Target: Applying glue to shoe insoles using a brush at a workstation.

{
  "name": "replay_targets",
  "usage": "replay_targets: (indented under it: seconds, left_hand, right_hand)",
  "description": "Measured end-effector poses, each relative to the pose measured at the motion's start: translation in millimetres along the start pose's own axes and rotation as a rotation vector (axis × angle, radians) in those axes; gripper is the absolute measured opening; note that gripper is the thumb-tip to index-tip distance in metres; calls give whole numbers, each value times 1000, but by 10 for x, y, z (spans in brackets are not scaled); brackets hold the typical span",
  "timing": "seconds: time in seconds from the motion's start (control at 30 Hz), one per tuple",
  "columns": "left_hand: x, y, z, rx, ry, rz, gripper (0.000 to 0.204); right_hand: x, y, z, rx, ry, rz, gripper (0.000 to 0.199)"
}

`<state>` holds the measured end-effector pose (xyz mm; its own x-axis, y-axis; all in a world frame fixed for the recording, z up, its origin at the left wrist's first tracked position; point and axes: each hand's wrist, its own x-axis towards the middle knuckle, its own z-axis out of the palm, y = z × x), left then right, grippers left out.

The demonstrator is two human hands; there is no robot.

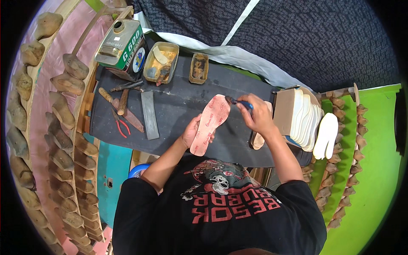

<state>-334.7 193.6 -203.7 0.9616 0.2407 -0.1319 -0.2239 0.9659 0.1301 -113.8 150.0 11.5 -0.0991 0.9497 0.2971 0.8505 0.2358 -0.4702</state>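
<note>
- Head view: the left hand (193,131) holds a pinkish insole (209,123) at its lower half, fingers curled under it and thumb on the edge, so the hand is closed on the insole and lifts it a little off the dark counter (178,106).
- The insole's long axis runs on a slant, from its heel end near the person's chest up and to the right to its toe end, which points away from the body.
- The right hand (255,117) is pinched shut around a small brush with a blue handle (240,102); the bristle end sits at the insole's upper right edge, touching it or just beside it, I cannot tell which.
- So the insole lies between the two hands: the left one carries it from below, the right one comes at its toe end from the right. The right forearm reaches in from the lower right, the wrist bent inward; the left forearm rises from the lower middle.
- Behind the hands on the counter stand a green and white can (123,49), a yellow-stained tray (161,61) and a smaller tin (199,68).
- To the left lie red-handled pliers (120,125), a knife and a flat grey bar (149,114).
- To the right, a stack of white insoles (308,119) stands on edge; racks of wooden shoe lasts (63,110) line both sides.
</note>
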Motion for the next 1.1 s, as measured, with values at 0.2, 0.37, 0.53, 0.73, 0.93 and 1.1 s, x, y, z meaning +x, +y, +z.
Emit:
replay_targets:
  seconds: [0.2,0.37,0.53,0.73,0.93,1.1]
  left_hand:
    - [-45,52,-17,41,70,-35,67]
    - [-53,8,-33,84,38,-40,67]
    - [49,-4,-59,119,9,-47,68]
    - [16,-53,-43,85,15,-45,68]
    - [-38,-158,-86,72,-23,-62,69]
    - [-40,-137,0,36,-36,-56,69]
  right_hand:
    - [-312,-391,182,143,-186,-91,17]
    - [-166,-139,87,122,-11,-7,15]
    - [-120,-152,128,20,28,-4,14]
    - [-243,-166,211,159,0,-23,16]
    - [-112,29,33,24,148,92,13]
    - [-198,-139,119,-89,177,-138,23]
